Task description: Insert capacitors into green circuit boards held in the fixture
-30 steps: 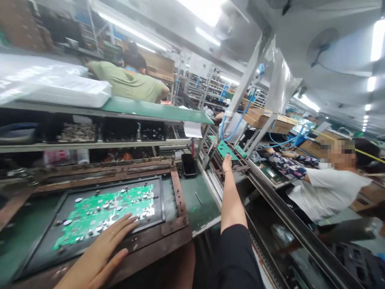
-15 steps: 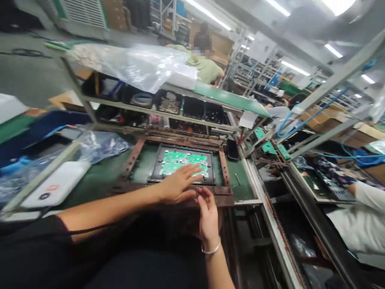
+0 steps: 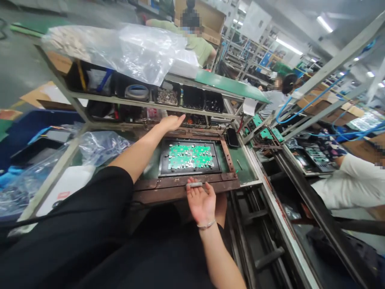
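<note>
My left hand [image 3: 172,123] reaches over the back of the brown frame [image 3: 192,192], against the lower row of bins. One digit points right; its other fingers are hidden behind the hand. Palm up at the frame's front edge is my right hand [image 3: 201,202], its fingers slightly curled. A small grey bar [image 3: 194,184] lies across those fingers; whether it is fixed to anything I cannot tell. Between the hands, a panel of green circuit boards [image 3: 191,156] sits inside a black tray [image 3: 162,170] within the frame.
Parts bins [image 3: 167,96] line the shelf behind the frame. A dark phone [image 3: 232,137] lies to its right, near a thin pen-like tool [image 3: 239,164]. Plastic bags [image 3: 102,146] and a white device [image 3: 64,190] are at left. A co-worker's sleeve [image 3: 355,180] shows at right.
My left hand has moved from above the boards back to the bins. My right hand has turned palm up and its fingers have opened out, with the grey bar now visible. The view has shifted.
</note>
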The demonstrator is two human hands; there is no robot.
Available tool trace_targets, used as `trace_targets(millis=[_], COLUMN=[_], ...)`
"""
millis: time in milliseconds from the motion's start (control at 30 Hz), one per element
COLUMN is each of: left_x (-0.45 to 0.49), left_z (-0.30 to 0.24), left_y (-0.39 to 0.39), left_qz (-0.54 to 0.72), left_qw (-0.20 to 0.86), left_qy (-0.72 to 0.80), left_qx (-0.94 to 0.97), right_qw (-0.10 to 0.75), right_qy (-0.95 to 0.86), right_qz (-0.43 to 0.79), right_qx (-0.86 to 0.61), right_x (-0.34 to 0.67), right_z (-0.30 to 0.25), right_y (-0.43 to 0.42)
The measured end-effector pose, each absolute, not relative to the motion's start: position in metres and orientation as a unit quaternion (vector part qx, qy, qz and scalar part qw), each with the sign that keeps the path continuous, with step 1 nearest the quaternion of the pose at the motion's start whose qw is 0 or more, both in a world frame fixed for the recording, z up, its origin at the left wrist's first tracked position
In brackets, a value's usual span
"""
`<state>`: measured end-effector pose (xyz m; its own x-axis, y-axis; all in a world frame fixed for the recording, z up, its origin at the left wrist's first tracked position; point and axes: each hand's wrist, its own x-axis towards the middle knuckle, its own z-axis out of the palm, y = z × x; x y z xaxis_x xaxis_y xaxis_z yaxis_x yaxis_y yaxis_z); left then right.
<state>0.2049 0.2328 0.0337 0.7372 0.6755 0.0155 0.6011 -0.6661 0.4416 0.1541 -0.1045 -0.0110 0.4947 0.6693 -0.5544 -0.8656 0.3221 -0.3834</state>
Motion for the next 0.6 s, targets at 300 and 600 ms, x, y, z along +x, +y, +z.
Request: trace_targets(millis=[300, 600], left_x=[0.210, 0.220], left_z=[0.049, 0.080], left_y=[0.210, 0.157], left_qz=[0.050, 0.062], left_qw=[0.179, 0.159], left_qy=[0.427, 0.419], left_qx=[0.885, 0.892], right_qw=[0.844, 0.869], right_qy=[0.150, 0.147], right_qz=[0.409, 0.348], right_qx=[-0.313, -0.321], right_x=[0.143, 0.158], right_z=[-0.009, 0.000], right_y=[-0.088, -0.132])
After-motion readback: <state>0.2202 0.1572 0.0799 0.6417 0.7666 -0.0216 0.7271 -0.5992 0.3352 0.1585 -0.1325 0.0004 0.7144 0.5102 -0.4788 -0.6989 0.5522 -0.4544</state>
